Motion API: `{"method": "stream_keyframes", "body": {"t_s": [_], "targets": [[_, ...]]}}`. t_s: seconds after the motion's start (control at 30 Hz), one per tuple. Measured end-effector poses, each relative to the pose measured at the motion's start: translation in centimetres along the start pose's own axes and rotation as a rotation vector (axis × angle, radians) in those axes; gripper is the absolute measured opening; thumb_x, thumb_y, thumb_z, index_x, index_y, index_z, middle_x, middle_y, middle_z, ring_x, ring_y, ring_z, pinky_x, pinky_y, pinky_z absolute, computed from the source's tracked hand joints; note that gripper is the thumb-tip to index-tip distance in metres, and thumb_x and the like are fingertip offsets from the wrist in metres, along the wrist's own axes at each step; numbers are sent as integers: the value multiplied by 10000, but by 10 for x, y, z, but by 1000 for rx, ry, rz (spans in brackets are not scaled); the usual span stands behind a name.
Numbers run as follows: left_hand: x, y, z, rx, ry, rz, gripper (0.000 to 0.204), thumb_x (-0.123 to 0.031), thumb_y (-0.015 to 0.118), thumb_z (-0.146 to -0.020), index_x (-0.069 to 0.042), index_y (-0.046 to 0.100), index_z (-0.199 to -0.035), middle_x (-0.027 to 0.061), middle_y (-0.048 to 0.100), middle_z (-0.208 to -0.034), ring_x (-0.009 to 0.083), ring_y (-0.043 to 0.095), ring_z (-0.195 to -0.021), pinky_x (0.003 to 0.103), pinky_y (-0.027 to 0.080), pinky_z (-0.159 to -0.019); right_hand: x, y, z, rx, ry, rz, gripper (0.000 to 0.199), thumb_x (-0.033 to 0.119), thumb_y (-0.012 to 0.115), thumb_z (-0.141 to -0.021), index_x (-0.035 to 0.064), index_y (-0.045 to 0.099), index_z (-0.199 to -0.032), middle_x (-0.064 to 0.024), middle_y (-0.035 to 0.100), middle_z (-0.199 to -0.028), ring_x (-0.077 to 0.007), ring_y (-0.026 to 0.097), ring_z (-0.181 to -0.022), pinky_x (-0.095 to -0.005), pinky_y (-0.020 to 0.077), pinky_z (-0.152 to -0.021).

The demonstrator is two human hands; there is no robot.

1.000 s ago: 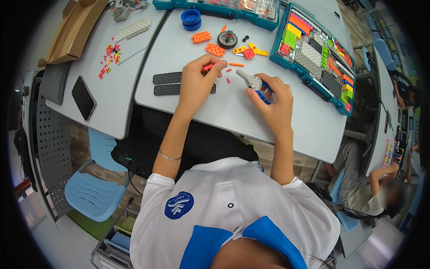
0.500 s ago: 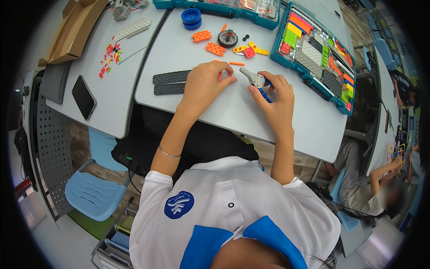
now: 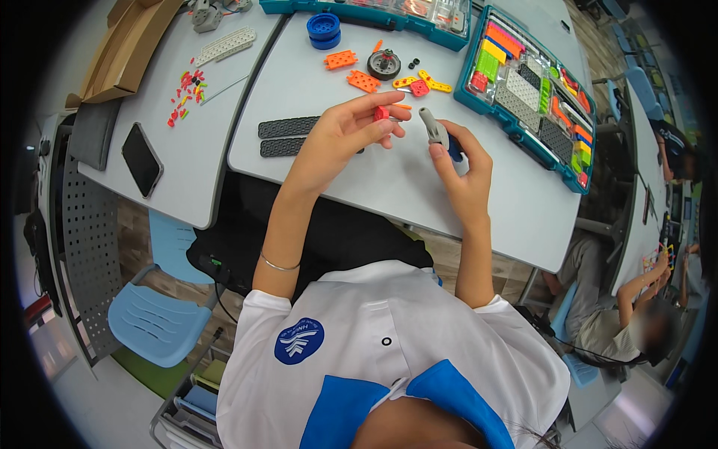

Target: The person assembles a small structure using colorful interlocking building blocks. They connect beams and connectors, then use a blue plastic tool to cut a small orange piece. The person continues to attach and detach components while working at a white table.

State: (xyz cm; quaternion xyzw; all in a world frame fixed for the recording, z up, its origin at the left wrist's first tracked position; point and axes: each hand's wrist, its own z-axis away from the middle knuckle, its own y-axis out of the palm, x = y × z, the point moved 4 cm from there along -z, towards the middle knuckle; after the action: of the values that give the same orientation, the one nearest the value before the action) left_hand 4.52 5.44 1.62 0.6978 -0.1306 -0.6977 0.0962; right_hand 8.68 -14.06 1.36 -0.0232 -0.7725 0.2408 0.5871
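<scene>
- a small red piece point(image 3: 381, 113) sits pinched between the fingertips of the left hand point(image 3: 351, 131), held just above the grey table point(image 3: 419, 187); the fingers curl close around it.
- the right hand point(image 3: 462, 161) grips a grey tool with a blue handle point(image 3: 437, 133), its grey end tilted up toward the red piece, the two near but apart.
- under the left hand lie two black perforated strips point(image 3: 288, 136) side by side, partly hidden by the wrist.
- beyond the hands, loose orange plates point(image 3: 351, 69), a dark round wheel part point(image 3: 384, 64) and yellow and red links point(image 3: 419, 82) lie scattered on the table.
- a blue ring-shaped part point(image 3: 324, 28) stands further back.
- to the right an open teal parts case point(image 3: 523, 90) holds coloured pieces in compartments.
- on the neighbouring table to the left lie a black phone point(image 3: 140, 159), tiny coloured bits point(image 3: 187, 93) and a cardboard box point(image 3: 127, 45).
- another person point(image 3: 636, 314) sits at the far right.
</scene>
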Motion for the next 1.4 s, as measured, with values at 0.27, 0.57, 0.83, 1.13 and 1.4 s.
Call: {"method": "stream_keyframes", "body": {"t_s": [0.27,0.57,0.83,1.13,1.4], "targets": [[7,15,2,-87,103,-226,342,-120,553,-998,10,577,-1313,162,606,-1270,202,653,-1013,297,523,-848,1,2,0,120,108,-502,328,257,574,-983,-16,623,-1157,-31,578,-873,-116,540,-793,-269,452,-745],[7,28,23,-218,225,-896,331,-50,706,-868,-23,675,-1196,94,618,-1103,202,656,-941,311,539,-794,-7,-3,0,32,172,-406,321,261,598,-983,-17,624,-1142,-18,572,-875,-80,506,-780,-238,429,-714],[25,30,24,-250,444,-970,254,-65,751,-815,-8,727,-1061,117,707,-1102,257,672,-934,342,547,-791,-15,0,3,-34,142,-140,324,244,709,-907,6,650,-1118,-29,606,-895,-102,536,-750,-262,449,-702],[35,33,36,-346,507,-903,232,-8,750,-807,14,722,-1036,134,715,-1116,241,696,-883,315,556,-771,-11,-7,-1,-147,-71,467,379,235,776,-816,43,661,-1123,-71,600,-912,-227,577,-851,-331,450,-783],[37,27,35,-365,443,-799,216,13,733,-824,18,724,-1040,139,715,-1129,238,709,-907,301,566,-783,9,-3,3,-264,-281,792,354,215,770,-813,72,677,-1124,-92,612,-1061,-265,559,-1014,-376,407,-906]]}}
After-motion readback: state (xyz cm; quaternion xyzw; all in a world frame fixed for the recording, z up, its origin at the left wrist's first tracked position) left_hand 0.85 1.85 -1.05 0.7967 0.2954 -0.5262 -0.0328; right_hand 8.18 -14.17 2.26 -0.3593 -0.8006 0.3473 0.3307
